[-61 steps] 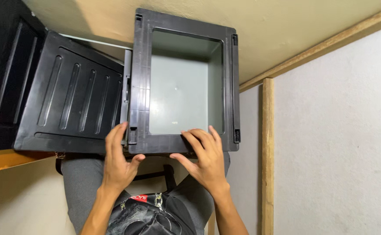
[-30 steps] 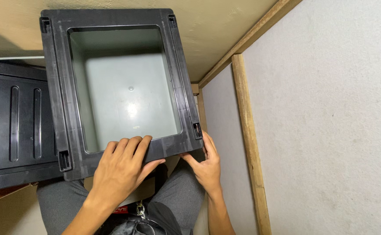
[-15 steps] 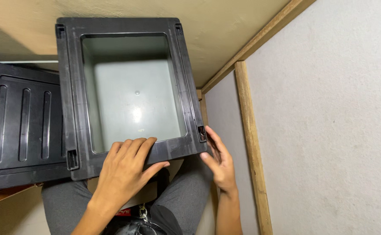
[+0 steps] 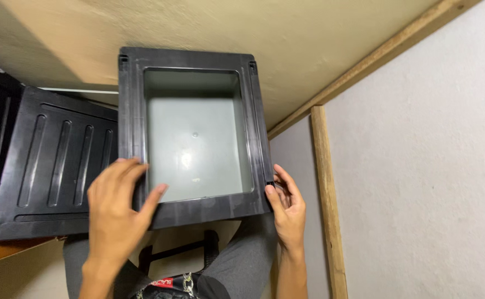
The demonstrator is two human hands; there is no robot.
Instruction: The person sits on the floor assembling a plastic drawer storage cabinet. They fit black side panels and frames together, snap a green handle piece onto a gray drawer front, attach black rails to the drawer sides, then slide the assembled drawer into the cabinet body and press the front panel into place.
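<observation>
At the far left, beyond the left hand, a black ribbed lid [image 4: 54,166] lies flat, its near edge resting on a wooden ledge [image 4: 9,252]. The left hand [image 4: 117,207] comes up from the lower edge of the view with the forearm nearly upright and the wrist straight. Its fingers are spread fairly wide and laid flat over the near left corner of a black-rimmed storage box [image 4: 192,207]; the fingertips [image 4: 159,190] reach just past the rim toward the pale grey inside, and the thumb side lies along the box's left edge. The palm presses on the rim rather than closing around it.

The box sits between the two hands, open side toward the camera, its far end well beyond them.

The right hand [image 4: 286,207] is just beside the box's near right corner, palm turned inward toward the side wall, fingers gently curved and loosely parted, the tips touching the rim's outer edge. Right of that hand runs a wooden batten [image 4: 325,210] on a pale wall [image 4: 419,166].
</observation>
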